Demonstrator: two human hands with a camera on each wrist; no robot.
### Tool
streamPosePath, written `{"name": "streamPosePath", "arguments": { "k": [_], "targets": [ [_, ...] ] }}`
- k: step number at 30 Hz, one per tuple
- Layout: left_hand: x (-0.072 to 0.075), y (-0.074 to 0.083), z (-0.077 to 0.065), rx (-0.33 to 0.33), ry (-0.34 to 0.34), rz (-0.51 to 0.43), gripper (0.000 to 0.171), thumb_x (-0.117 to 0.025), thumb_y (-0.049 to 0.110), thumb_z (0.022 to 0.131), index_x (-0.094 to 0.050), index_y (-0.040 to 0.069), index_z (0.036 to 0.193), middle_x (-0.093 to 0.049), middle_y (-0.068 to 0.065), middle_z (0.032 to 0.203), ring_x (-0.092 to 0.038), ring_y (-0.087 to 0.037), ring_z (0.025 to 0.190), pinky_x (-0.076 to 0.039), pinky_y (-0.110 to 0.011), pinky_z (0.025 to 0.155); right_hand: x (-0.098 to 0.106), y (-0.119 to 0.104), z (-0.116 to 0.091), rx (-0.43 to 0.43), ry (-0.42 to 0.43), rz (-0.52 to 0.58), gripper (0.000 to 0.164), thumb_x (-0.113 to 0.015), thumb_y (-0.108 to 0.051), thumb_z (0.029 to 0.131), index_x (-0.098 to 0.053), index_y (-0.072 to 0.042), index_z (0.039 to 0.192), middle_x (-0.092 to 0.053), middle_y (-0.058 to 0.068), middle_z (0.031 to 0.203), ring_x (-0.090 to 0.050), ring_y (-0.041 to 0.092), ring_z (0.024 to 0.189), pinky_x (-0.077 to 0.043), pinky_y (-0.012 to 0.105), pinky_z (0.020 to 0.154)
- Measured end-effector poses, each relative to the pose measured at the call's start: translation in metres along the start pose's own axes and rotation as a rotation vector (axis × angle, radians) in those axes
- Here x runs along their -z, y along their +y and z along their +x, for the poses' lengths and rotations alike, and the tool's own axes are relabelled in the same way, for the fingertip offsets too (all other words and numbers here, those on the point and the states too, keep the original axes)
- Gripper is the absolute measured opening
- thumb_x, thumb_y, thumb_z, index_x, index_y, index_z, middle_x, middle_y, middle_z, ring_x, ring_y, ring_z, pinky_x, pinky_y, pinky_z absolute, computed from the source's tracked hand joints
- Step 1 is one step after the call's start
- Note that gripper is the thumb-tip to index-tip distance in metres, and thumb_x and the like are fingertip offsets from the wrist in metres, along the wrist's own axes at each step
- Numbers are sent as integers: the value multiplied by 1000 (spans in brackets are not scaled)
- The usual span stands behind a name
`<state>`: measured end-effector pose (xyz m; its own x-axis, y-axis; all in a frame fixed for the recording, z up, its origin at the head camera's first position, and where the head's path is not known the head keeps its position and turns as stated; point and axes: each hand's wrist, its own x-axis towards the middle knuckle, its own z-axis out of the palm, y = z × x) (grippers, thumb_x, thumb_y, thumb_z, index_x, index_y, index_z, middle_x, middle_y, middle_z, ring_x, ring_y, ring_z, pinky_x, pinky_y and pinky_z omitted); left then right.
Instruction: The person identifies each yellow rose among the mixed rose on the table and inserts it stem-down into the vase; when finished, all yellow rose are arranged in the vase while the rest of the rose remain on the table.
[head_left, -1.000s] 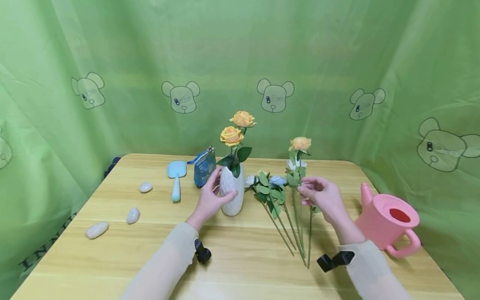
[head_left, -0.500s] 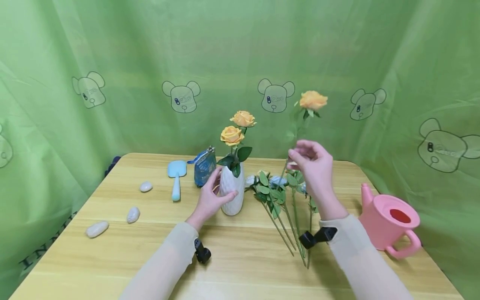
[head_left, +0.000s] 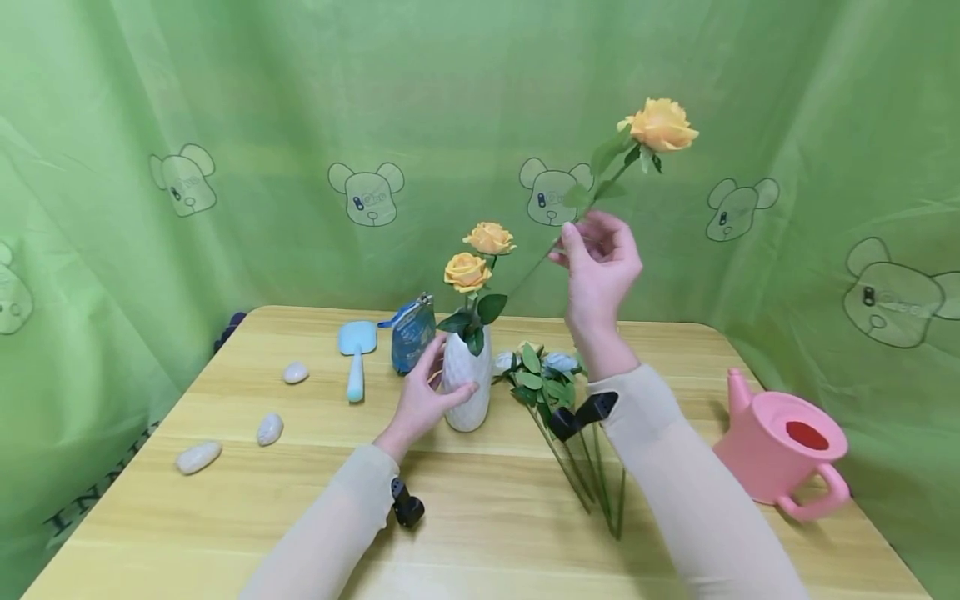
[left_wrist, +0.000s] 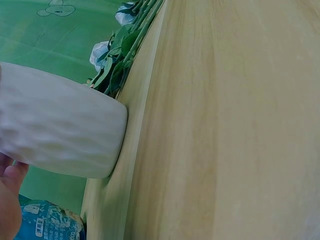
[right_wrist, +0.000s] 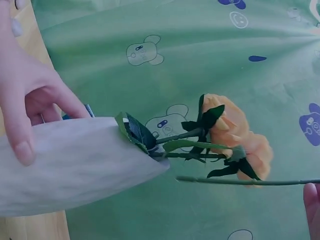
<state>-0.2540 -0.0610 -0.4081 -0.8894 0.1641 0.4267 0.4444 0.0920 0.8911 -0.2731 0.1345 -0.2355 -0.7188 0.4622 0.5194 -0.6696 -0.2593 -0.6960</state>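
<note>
My left hand (head_left: 426, 398) grips the white textured vase (head_left: 467, 367), thumb on its front and fingers on its left side. The vase stands upright on the table and bears two orange-yellow roses (head_left: 467, 272) with dark green leaves. Up to the right of it, my right hand (head_left: 602, 275) pinches the stem of another orange-yellow rose (head_left: 660, 127). This rose slants, its bloom to the upper right and its stem running down toward the vase. In the right wrist view the cut end of the stem (right_wrist: 200, 179) is outside the vase, near its mouth.
Several flowers with pale blue blooms (head_left: 559, 362) and long stems lie right of the vase. A pink watering can (head_left: 780, 450) stands far right. Leftward are a blue bag (head_left: 412, 337), a light blue shovel (head_left: 356, 358) and three pale stones (head_left: 270, 429). Green curtains surround the table (head_left: 480, 533).
My right hand has lifted the rose from the flowers on the table, upward and then leftward, and its stem now slants toward the vase. My left hand has stayed on the vase.
</note>
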Motion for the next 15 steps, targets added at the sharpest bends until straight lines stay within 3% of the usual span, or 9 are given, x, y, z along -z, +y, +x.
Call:
{"name": "streamPosePath", "arguments": {
  "k": [8, 15],
  "targets": [
    [-2, 1, 0, 14, 4, -2, 80, -76, 8, 77, -33, 10, 143, -47, -17, 131, -44, -29, 121, -35, -39, 103, -5, 16, -5, -36, -24, -31, 28, -70, 3, 78, -61, -1, 104, -58, 13, 90, -59, 19, 70, -56, 32, 60],
    [-1, 0, 1, 13, 3, -8, 79, -76, 8, 77, -33, 10, 143, -47, -17, 130, -45, -28, 121, -35, -38, 102, -2, 28, -12, -31, -67, 15, 27, -69, 6, 78, -59, 0, 103, -57, 12, 87, -60, 20, 71, -56, 32, 60]
  ]
}}
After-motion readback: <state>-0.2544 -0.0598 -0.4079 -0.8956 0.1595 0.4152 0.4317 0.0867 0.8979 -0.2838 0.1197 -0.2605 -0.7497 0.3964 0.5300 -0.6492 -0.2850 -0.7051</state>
